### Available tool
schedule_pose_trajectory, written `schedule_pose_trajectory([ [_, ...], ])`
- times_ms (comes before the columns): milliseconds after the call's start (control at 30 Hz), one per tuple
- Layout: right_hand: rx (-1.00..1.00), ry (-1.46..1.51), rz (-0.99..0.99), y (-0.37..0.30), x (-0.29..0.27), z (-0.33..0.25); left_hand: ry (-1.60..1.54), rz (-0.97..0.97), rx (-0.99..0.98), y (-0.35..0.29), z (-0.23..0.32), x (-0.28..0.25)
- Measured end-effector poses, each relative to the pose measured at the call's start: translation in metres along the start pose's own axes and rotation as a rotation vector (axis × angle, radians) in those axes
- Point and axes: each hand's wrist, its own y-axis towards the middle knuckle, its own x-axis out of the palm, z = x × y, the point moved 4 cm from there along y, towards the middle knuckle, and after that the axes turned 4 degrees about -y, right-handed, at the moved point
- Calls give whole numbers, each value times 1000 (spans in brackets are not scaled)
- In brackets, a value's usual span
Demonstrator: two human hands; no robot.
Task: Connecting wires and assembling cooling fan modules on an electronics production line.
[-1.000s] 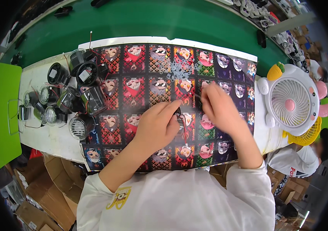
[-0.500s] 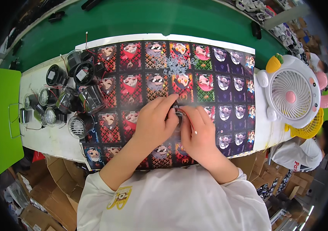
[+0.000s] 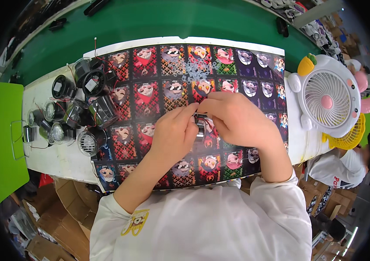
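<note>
My left hand [image 3: 174,129] is closed round the near-left side of a small shiny metal cylinder [image 3: 200,128] that looks like a small motor with wires. At its far end my right hand [image 3: 236,118] pinches, its fingertips meeting those of the left; what lies between them is too small to make out. Part of the cylinder is hidden behind my fingers. Both hands are just above a dark sheet printed with cartoon cards [image 3: 174,111]. Beyond them lies a loose pile of small translucent rings [image 3: 196,71].
Several black cylindrical housings [image 3: 93,141] with wires crowd the left of the white table [image 3: 59,162]. On the right stands a white cartoon-shaped fan [image 3: 326,102], with a yellow basket-like piece [image 3: 351,135] beside it. A green belt [image 3: 150,24] runs along the back. Another person [image 3: 339,172] is at far right.
My right hand has moved away from me and turned, so its fingers now meet my left fingertips. More of the metal cylinder shows. The white-tipped wire by my right hand is now hidden.
</note>
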Motion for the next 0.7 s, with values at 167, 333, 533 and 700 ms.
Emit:
schedule_pose_trajectory([
  [167,-6,38,-80,2,2,1,-27,-11,-47,1,1,-1],
  [333,-43,-97,-151,9,-6,-2,-40,-34,-80,4,1,-2],
  [533,133,-244,-211,-9,-13,39,-155,-10,-133,3,-4,-1],
  [700,394,-363,100,-55,7,49,-191,-37,-239,0,-1,-4],
])
